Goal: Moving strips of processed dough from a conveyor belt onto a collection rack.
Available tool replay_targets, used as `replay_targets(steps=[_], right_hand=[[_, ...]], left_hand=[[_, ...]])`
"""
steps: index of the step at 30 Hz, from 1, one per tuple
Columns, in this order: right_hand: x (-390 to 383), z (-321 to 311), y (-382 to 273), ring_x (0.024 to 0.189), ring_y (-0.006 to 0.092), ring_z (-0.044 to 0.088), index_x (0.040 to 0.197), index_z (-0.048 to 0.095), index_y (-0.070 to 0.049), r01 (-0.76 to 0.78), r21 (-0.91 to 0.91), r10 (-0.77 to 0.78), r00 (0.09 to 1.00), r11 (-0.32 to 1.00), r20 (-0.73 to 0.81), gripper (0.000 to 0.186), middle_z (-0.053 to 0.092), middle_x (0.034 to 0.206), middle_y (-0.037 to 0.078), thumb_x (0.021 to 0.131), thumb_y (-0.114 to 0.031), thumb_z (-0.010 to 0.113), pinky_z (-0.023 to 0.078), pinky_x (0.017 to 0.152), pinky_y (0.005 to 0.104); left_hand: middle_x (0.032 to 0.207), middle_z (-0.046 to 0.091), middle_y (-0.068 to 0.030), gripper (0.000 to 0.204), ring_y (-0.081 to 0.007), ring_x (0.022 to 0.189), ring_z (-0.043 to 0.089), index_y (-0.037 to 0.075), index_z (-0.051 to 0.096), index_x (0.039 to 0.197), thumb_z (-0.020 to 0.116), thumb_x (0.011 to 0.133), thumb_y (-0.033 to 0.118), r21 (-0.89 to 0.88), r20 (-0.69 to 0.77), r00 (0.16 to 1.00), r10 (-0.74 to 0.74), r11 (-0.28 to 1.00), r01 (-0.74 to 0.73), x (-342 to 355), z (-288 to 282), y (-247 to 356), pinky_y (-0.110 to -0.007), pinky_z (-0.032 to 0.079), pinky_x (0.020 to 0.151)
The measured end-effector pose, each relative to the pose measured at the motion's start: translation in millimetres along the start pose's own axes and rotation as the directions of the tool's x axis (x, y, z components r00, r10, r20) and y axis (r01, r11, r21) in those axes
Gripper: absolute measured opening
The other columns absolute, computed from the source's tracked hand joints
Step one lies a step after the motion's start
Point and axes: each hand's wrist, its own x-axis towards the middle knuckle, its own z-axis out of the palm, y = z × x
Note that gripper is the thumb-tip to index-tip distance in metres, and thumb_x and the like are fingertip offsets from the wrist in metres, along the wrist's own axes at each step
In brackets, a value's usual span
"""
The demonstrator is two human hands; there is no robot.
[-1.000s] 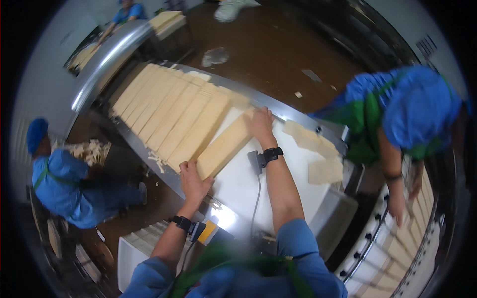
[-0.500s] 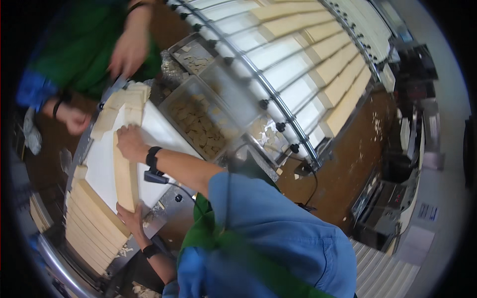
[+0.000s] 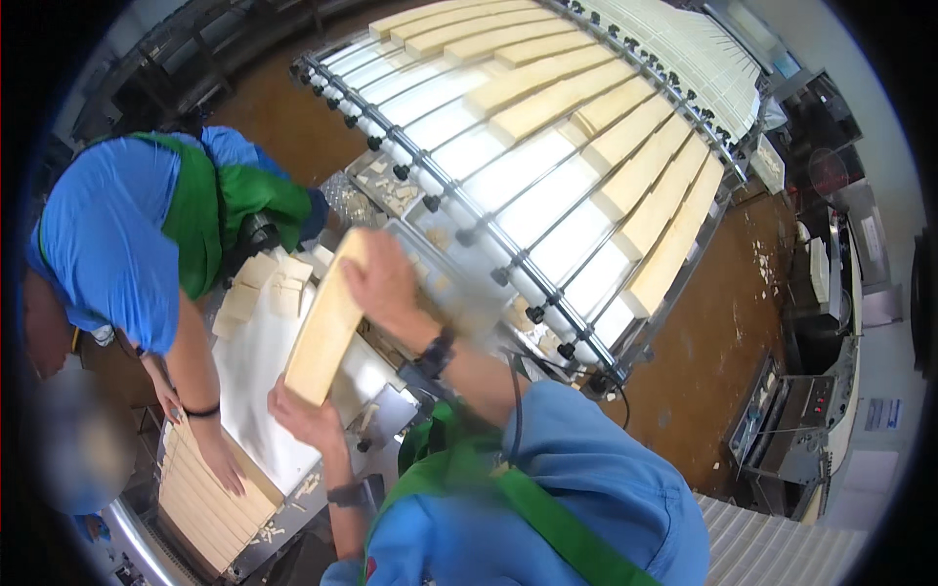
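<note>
A long, pale yellow slab (image 3: 330,327) is held tilted above the white table between my hands; I cannot tell its material. My right hand (image 3: 383,283) is closed around the slab's far end, fingers on its side. The near end rests in my left hand (image 3: 305,412), which is closed on its lower edge. Below and to the left, a row of similar slabs (image 3: 200,503) lies side by side on the white table (image 3: 249,376). Smaller square pale pieces (image 3: 259,285) sit at the table's far end.
A co-worker's hand (image 3: 227,469) lies on the slab row at left. A conveyor (image 3: 532,186) with metal rods carries more slabs at upper right. Bins (image 3: 396,186) with broken pieces stand between. A machine (image 3: 787,425) stands at far right.
The slab has been lifted off the table and moved right, with both my hands still on it. The co-worker now leans in from the left and touches the slab row.
</note>
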Motion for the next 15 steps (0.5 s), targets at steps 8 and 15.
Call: replay_targets(steps=[8, 15], right_hand=[[125, -134, 149, 0.109, 0.0403, 0.065, 0.130, 0.064, -0.005, -0.214, -0.199, 0.120, 0.909, 0.956, -0.400, 0.044, 0.069, 0.119, 0.018, 0.099, -0.036, 0.065, 0.052, 0.094, 0.0519], [194, -194, 257, 0.120, 0.0400, 0.066, 0.133, 0.065, -0.004, -0.451, -0.302, 0.389, 0.888, 0.840, -0.244, 0.053, 0.071, 0.125, 0.022, 0.098, -0.044, 0.064, 0.047, 0.103, 0.0545]], left_hand=[[0.145, 0.048, -0.0175, 0.079, -0.0430, 0.127, 0.051, 0.018, 0.055, 0.146, 0.082, 0.073, 0.002, -0.081, 0.205, 0.955, 0.213, 0.976, -0.201, 56, 74, 204, -0.049, 0.049, 0.104], [0.132, 0.052, -0.0176, 0.084, -0.0455, 0.108, 0.061, 0.016, 0.051, 0.143, 0.094, 0.071, 0.021, -0.108, 0.492, 0.791, 0.363, 0.927, -0.359, 80, 129, 314, -0.052, 0.056, 0.085]])
